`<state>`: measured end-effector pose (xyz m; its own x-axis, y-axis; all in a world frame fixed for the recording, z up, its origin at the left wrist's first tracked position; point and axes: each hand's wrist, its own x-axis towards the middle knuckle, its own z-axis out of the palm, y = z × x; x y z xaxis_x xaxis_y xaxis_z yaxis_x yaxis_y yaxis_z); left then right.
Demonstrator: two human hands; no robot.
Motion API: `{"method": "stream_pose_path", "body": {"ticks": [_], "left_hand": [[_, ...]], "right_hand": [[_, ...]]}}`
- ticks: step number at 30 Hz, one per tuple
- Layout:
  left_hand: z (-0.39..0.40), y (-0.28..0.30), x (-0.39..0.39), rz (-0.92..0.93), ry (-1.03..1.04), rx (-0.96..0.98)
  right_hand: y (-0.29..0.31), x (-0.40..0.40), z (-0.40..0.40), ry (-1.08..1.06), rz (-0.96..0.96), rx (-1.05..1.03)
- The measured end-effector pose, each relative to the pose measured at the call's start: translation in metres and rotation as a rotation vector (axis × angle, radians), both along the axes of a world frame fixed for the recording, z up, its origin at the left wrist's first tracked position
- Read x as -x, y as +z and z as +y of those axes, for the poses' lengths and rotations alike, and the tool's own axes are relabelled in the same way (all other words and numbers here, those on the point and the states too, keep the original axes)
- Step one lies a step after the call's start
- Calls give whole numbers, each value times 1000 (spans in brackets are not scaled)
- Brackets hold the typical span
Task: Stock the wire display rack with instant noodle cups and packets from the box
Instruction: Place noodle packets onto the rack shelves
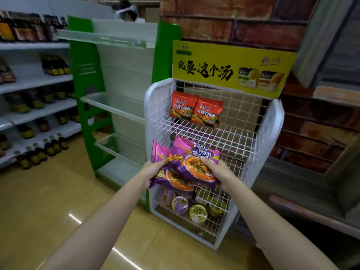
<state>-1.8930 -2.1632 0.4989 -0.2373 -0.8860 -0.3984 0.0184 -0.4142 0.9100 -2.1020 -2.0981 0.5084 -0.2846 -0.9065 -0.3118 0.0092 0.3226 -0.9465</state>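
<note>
A white wire display rack (229, 133) stands right of centre, with two red noodle packets (196, 110) leaning upright at the left of its top shelf. Purple noodle packets (187, 164) are held overlapping before the middle shelf, centre frame. Purple and yellow-lidded noodle cups (194, 209) lie in the bottom basket.

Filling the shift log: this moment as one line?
both hands grip purple packets | middle tier of wire rack | red packets top | cups bottom
</note>
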Motion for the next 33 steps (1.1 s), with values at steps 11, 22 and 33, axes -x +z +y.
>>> {"method": "stream_pose_path", "body": {"ticks": [11,22,33], "left_hand": [[-70,-53,-49,-138,1,-59],[-157,-94,-23,-189,35,-99],[-264,-149,51,-182,0,-227]], "right_hand": [[-62,-30,-50,-95,-3,-178],[-128,-8,-147,-121,-181,-245],[-187,41,-214,-279,-403,-213]]}}
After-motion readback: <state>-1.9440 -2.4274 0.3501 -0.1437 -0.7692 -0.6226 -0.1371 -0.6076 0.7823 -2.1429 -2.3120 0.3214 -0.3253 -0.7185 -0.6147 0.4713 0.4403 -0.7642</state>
